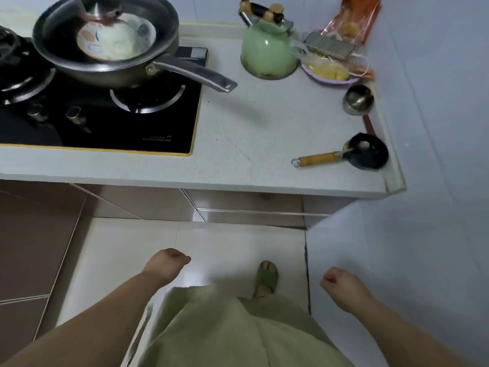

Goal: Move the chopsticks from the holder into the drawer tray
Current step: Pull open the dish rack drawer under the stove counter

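Note:
No chopsticks, holder or drawer tray show in the head view. A closed drawer front (251, 207) sits under the white counter (238, 133). My left hand (166, 263) hangs low over the floor tiles, fingers curled into a loose fist with nothing in it. My right hand (341, 284) hangs at the same height to the right, also curled shut and empty. Both hands are well below the counter edge and touch nothing.
A black hob (105, 115) carries a lidded frying pan (105, 43) whose handle juts right. A green kettle (267, 49), a bowl of food (328, 70), a steel ladle (357, 99) and a small black pan (367, 152) stand on the counter. A wall (436, 181) closes the right side.

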